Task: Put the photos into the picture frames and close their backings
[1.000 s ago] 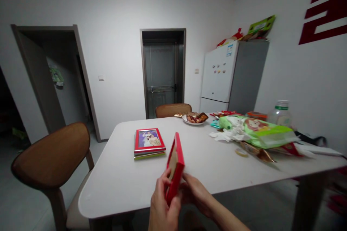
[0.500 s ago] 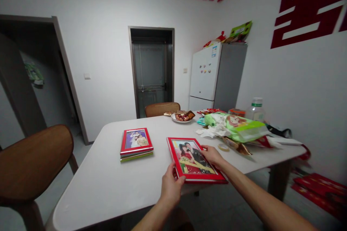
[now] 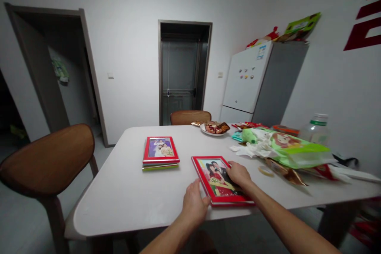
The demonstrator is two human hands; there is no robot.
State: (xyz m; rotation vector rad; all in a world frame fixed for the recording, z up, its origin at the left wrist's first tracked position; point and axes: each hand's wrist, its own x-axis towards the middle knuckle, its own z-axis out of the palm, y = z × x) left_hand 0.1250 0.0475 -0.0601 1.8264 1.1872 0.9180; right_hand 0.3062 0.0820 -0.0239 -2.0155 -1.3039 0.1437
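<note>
A red-bordered photo frame (image 3: 218,184) with a picture of a couple rests near the table's front edge. My left hand (image 3: 195,201) grips its lower left side, with the thumb at the near corner. On its right side, my right hand (image 3: 239,175) holds the edge and covers part of the picture. To the left, another red photo frame (image 3: 160,150) with a purple-backed picture sits on top of a stack; a green-edged frame (image 3: 160,167) shows beneath it.
The white table (image 3: 131,206) carries a plate of food (image 3: 216,129), a green snack bag (image 3: 297,149), crumpled tissues (image 3: 253,150), a tape roll (image 3: 266,171) and a clear plastic jar (image 3: 316,131). Brown chairs (image 3: 53,158) stand at the left and far side.
My view has turned left and tilted downward, so the room appears shifted right. The photo frame now lies flatter on the table, with both hands still on it.
</note>
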